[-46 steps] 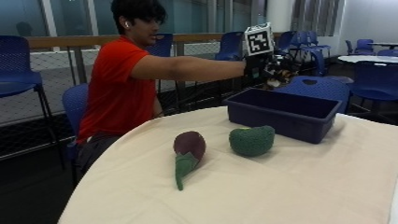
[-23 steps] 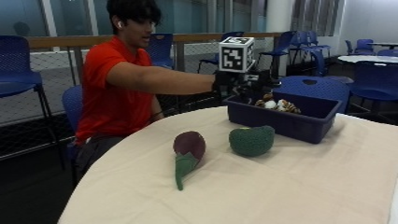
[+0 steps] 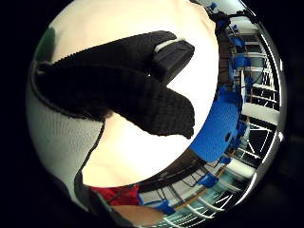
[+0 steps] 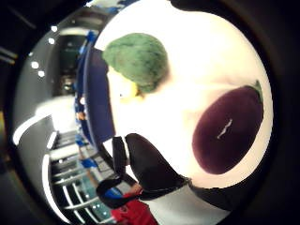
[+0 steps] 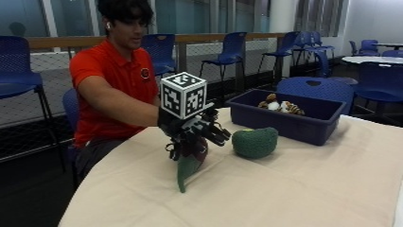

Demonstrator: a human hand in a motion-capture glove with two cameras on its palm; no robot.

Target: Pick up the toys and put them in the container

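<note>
back from the container (image 5: 286, 120), the gloved grip (image 5: 192, 134) hovers fingers apart just above the soft, light-looking plush eggplant (image 4: 227, 129), best taken round its plump purple body.

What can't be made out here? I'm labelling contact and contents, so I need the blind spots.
- Eggplant toy, outside view: the gloved right hand covers its purple body, so touch or grip is undecided.
- Thumb-side palm view: eggplant toy lies uncovered below the palm; no contact shows.
- Blue container, outside view: its wall hides most of the toys inside.
- Green toy: its yellow part shows only in the thumb-side view.
</note>
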